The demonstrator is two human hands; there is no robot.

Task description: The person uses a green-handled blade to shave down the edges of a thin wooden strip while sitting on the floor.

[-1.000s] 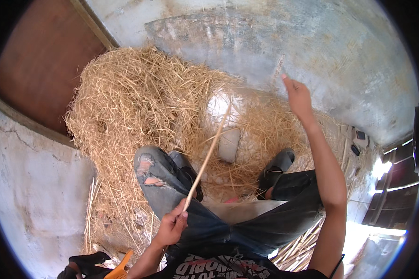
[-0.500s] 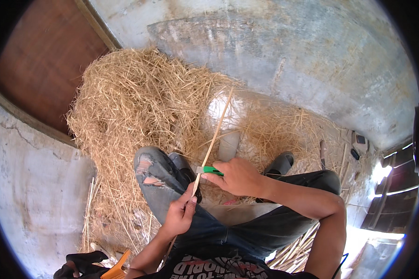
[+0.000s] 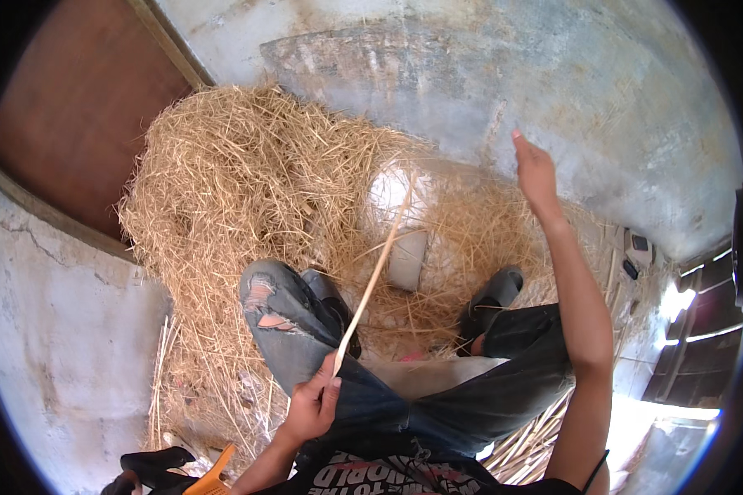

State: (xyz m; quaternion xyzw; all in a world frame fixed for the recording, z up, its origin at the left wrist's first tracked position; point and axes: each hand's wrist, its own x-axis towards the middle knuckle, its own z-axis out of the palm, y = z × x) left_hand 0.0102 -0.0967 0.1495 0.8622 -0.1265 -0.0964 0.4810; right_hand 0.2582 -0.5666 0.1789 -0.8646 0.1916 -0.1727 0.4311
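Pinched in the left hand (image 3: 312,406), a thin pale stick (image 3: 371,282) slants up over the knee toward the straw pile (image 3: 239,190). Right hand (image 3: 535,172) is raised, fingers loosely together, maybe holding something too small to see.

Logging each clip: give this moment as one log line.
left hand: pinching straw stalk | right hand: raised, outstretched, fingers loose | around: straw pile, white sack

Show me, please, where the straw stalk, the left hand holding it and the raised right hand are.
straw stalk (image 3: 374,276): head view, middle of the stem.
left hand (image 3: 309,408): head view, back of the hand gripping the stalk's lower end.
right hand (image 3: 535,169): head view, middle of the raised hand.
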